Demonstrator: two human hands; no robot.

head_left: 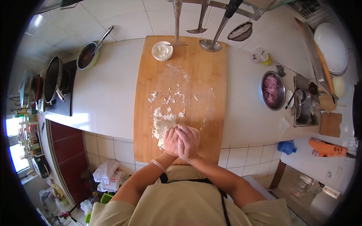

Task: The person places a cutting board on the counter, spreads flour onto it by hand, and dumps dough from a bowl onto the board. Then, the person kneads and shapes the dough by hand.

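Both hands press down together on a lump of crumbly, pale dough [161,126] near the front of a wooden board [215,86]. My left hand [172,141] has its fingers pressed together over the dough's right part. Lying against and partly over it, my right hand [189,139] also bears on the dough, fingers closed. The palms and the dough under them are hidden. Loose dough crumbs [169,99] and white flour dust are scattered farther up the board.
A white bowl of flour [162,51] stands at the board's far edge, below a hanging ladle [211,45] and spatula. At right sits a metal bowl of chopped purple food [270,90] beside a sink [307,109]. A pan [52,79] and a pot [88,56] are at left.
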